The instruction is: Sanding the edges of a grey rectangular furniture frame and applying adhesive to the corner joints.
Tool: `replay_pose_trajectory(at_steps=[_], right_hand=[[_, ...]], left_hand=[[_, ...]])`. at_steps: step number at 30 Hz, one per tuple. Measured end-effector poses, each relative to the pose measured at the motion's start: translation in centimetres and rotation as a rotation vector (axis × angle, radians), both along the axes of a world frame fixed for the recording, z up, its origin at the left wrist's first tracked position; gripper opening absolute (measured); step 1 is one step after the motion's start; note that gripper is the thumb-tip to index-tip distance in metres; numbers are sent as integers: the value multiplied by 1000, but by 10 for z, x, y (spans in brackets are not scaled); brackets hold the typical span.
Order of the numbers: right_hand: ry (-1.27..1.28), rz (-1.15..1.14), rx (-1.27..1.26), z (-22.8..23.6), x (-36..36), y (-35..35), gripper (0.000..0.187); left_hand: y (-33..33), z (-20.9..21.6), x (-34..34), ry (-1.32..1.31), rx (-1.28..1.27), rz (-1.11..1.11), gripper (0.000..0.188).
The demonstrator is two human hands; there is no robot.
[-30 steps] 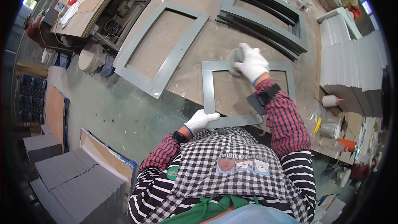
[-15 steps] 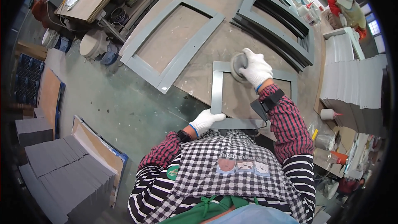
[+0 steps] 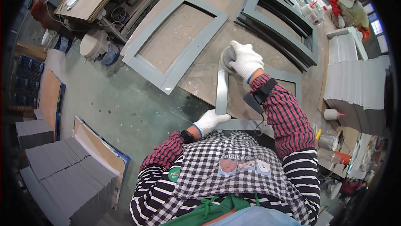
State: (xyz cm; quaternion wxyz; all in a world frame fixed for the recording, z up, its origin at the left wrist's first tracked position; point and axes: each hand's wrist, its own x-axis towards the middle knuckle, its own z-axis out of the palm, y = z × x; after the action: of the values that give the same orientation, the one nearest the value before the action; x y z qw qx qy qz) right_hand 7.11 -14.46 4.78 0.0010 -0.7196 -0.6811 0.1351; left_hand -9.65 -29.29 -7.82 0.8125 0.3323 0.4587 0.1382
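A small grey frame (image 3: 222, 94) lies on the brown worktable (image 3: 200, 75) just in front of me. My left hand (image 3: 210, 121), in a white glove, grips the frame's near left corner. My right hand (image 3: 245, 61), also gloved, presses a round grey sanding pad (image 3: 227, 58) onto the frame's far left corner. A dark band with a cord sits on my right wrist.
A larger grey frame (image 3: 175, 65) lies to the left on the table. A stack of grey and black frames (image 3: 284, 29) lies at the far right. White panel stacks (image 3: 355, 75) stand to the right, grey panel stacks (image 3: 58, 171) on the floor left. A seated person (image 3: 348, 4) is far right.
My right hand and the pad have stayed at the frame's far left corner, shifting only slightly. My left hand keeps its hold on the near corner. The view has shifted with my head.
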Motion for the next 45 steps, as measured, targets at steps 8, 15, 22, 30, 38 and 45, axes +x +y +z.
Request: replay_pose_trajectory(at_steps=[8, 15, 22, 30, 38, 45], right_hand=[[-1, -66, 4, -6, 2, -4, 69], [-17, -47, 42, -12, 4, 8, 70], [93, 19, 140, -7, 0, -6, 53], [140, -190, 80, -21, 42, -22, 41], [-23, -538, 0, -10, 167, -71, 65], [-91, -846, -54, -16, 280, -125, 75]], left_hand=[[-2, -9, 0, -39, 38, 13, 29], [-1, -7, -2, 4, 6, -6, 30], [1, -2, 4, -37, 75, -77, 35], [-3, -13, -11, 128, -13, 86, 35], [-5, -19, -18, 119, -55, 111, 31], [-11, -24, -6, 140, -40, 120, 33]])
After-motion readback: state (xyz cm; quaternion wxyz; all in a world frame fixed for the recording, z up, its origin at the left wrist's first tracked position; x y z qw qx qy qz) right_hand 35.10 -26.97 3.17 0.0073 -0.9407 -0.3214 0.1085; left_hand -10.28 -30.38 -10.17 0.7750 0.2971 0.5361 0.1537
